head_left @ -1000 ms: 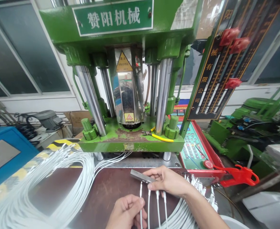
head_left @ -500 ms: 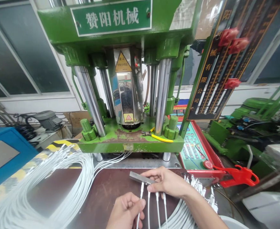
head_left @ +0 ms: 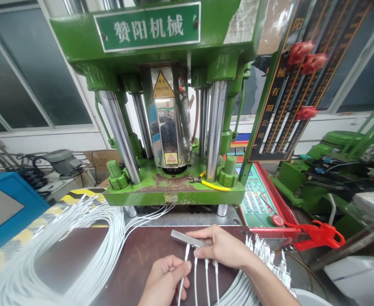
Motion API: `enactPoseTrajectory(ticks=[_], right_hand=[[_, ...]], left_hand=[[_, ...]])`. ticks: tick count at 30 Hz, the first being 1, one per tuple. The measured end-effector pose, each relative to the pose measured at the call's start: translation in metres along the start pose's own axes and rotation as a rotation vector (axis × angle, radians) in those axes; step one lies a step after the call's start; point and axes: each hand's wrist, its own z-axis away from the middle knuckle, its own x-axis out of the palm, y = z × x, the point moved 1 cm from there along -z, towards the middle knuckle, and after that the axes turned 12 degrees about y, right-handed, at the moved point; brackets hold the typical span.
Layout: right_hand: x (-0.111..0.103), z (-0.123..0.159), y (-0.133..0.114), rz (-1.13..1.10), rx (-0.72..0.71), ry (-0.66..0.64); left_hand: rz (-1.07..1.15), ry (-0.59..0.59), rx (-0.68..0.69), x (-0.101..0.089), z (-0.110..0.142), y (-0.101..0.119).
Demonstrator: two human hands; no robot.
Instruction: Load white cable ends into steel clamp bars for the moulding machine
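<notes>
At the far left sits a blue cabinet [head_left: 2, 212], and beside it a large coil of white cables [head_left: 62, 250] lies spread over the brown worktable [head_left: 142, 255], its loose ends running under the green press [head_left: 171, 127]. On the press base, a pair of yellow-handled pliers [head_left: 211, 183] rests near the right column.

Low in the middle, the left hand [head_left: 164, 282] is closed around one white cable [head_left: 182, 280], pinching it between thumb and forefinger just below its tip, which points up toward a flat metal bar [head_left: 187, 239]. The right hand [head_left: 222, 248] grasps that bar from its right end, holding it level just above the table. Three more cable ends [head_left: 206, 276] hang from the bar's underside, side by side, right of the pinched one; whether the pinched tip is already seated in the bar is hard to tell.

Right of the wrist, a bunch of white plug ends [head_left: 266, 255] fans out. Further right lie a green keypad panel [head_left: 257, 197] and a red clamp [head_left: 317, 236].
</notes>
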Motion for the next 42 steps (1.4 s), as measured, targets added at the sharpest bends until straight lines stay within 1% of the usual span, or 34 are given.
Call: enactPoseTrajectory(ticks=[2,3,5,7,9,10,13,14,15,16,19,23,26,29,31,35,36,38,42], right_hand=[[-0.002,0.000,0.001,-0.001,-0.014,-0.030],[-0.003,-0.001,0.001,0.013,-0.027,-0.035],[-0.003,0.000,0.002,0.115,-0.087,0.020],[0.000,0.001,0.003,0.322,-0.151,0.161],[0.006,0.001,0.004,0.549,-0.173,0.301],[0.010,0.001,0.005,0.640,-0.171,0.344],[0.020,0.000,0.007,0.806,-0.160,0.393],[0.022,-0.001,0.008,0.842,-0.156,0.399],[0.024,-0.002,0.008,0.873,-0.151,0.408],[0.026,-0.003,0.009,0.895,-0.146,0.419],[0.029,-0.004,0.012,0.912,-0.148,0.445],[0.030,-0.005,0.017,0.843,-0.188,0.442],[0.026,-0.006,0.019,0.784,-0.180,0.432],[0.020,-0.008,0.017,0.723,-0.158,0.427],[0.015,-0.008,0.015,0.683,-0.153,0.449],[0.007,-0.009,0.013,0.627,-0.165,0.497],[0.006,-0.009,0.014,0.617,-0.172,0.501],[0.006,-0.009,0.015,0.605,-0.179,0.509],[0.006,-0.009,0.016,0.596,-0.170,0.520]], left_hand=[[-0.011,-0.038,0.007,-0.001,-0.002,0.000],[-0.033,-0.046,0.033,-0.003,-0.002,0.002],[-0.130,-0.005,0.143,-0.009,-0.002,0.008],[-0.294,0.092,0.291,-0.020,-0.003,0.020],[-0.476,0.202,0.452,-0.033,-0.007,0.034],[-0.572,0.257,0.548,-0.039,-0.010,0.041],[-0.933,0.440,0.860,-0.053,-0.027,0.054],[-1.037,0.480,0.926,-0.056,-0.035,0.055],[-1.116,0.500,0.961,-0.057,-0.044,0.054],[-1.164,0.507,0.972,-0.059,-0.052,0.052],[-1.208,0.507,0.960,-0.060,-0.075,0.043],[-1.226,0.511,0.930,-0.066,-0.094,0.041],[-1.211,0.477,0.920,-0.072,-0.096,0.048],[-1.162,0.420,0.915,-0.071,-0.089,0.057],[-1.115,0.366,0.881,-0.068,-0.082,0.061],[-1.016,0.164,0.749,-0.057,-0.075,0.067],[-0.996,0.139,0.724,-0.053,-0.075,0.067],[-0.968,0.141,0.696,-0.043,-0.077,0.065],[-0.919,0.196,0.683,-0.025,-0.081,0.060]])
